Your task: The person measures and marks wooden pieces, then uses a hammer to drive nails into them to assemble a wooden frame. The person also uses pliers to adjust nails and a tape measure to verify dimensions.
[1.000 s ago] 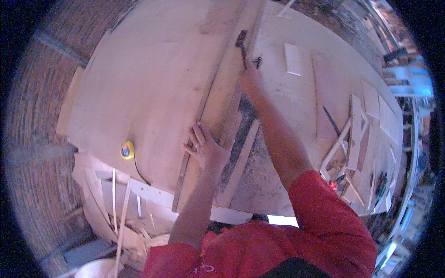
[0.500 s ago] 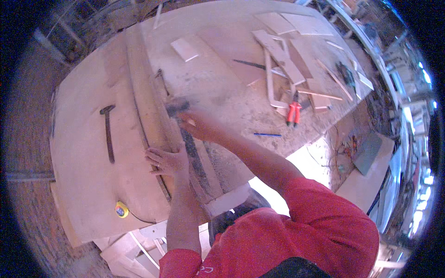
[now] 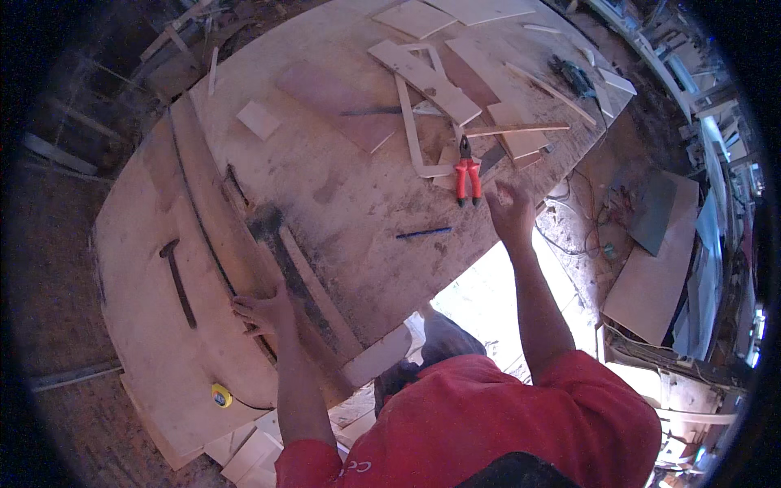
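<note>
My left hand (image 3: pixel 264 313) lies across a long wooden plank (image 3: pixel 232 236), its fingers spread over the plank's left edge. Close to the table's right edge is my right hand (image 3: pixel 511 207), fingers curled; whatever it may hold is hidden. Just left of that hand lie pliers (image 3: pixel 467 175) with red handles, and a blue pencil-like stick (image 3: pixel 424 233) is nearer to me. Along the plank's right side runs a dark patch (image 3: pixel 267 221) beside a narrow wooden strip (image 3: pixel 313 281). A dark hammer (image 3: pixel 181 289) rests on the sheet left of the plank.
A yellow tape measure (image 3: pixel 221 396) sits at the near left of the large wooden table (image 3: pixel 350 199). Cut boards (image 3: pixel 427 81) and a thin frame piece (image 3: pixel 409 130) are heaped at the far right, near a dark green tool (image 3: pixel 573 77). Sheets (image 3: pixel 651 260) lean beyond the table's right edge.
My right hand has swung from the plank's right side across to the table's right edge, near the pliers. My left hand stays on the plank. The whole view has shifted.
</note>
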### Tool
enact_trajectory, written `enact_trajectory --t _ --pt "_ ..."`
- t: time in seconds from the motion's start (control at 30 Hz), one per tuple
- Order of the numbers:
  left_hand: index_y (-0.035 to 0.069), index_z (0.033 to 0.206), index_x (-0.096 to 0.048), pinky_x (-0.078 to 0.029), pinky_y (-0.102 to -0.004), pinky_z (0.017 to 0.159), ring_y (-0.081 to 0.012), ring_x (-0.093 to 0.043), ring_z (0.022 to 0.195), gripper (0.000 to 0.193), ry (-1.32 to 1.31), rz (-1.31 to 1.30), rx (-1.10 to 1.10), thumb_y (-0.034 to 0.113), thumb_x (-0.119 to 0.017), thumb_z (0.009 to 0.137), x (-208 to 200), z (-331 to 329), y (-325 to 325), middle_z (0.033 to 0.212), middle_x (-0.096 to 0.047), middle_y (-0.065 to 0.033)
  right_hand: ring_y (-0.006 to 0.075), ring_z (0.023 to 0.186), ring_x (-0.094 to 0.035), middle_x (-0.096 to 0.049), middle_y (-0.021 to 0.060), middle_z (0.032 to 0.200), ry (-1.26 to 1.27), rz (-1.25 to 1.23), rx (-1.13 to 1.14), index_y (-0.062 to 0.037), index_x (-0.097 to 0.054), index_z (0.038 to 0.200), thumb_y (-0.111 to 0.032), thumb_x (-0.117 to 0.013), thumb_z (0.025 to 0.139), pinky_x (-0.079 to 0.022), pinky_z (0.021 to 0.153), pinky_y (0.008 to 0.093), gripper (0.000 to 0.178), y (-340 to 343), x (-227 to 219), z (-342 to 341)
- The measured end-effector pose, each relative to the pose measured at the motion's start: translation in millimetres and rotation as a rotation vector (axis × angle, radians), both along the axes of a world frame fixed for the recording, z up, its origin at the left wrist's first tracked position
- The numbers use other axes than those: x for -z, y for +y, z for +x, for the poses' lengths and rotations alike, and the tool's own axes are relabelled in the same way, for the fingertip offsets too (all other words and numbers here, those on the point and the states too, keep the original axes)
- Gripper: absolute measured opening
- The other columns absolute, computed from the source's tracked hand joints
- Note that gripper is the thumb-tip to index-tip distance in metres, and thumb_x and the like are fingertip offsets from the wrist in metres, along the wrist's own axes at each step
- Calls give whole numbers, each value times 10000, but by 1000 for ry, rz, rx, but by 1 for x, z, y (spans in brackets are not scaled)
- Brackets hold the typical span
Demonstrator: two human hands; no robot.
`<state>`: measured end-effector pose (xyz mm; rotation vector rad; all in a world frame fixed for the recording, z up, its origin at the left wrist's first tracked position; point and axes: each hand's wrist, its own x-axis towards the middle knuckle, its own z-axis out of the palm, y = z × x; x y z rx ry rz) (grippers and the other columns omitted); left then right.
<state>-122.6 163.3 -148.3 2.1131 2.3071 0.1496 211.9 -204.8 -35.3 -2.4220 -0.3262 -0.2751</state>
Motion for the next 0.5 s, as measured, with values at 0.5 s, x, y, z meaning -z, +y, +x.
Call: enact_trajectory --t 0.5 --pt "95 1549 -321 -33 -700 1178 -352 -152 1547 950 -258 273 65 464 -765 795 -51 -17 -105 1642 -225 -182 393 1354 -494 -544 263 1408 122 -669 -259 -129 -392 1521 -499 -887 665 -464 1060 512 1056 145 -2 232"
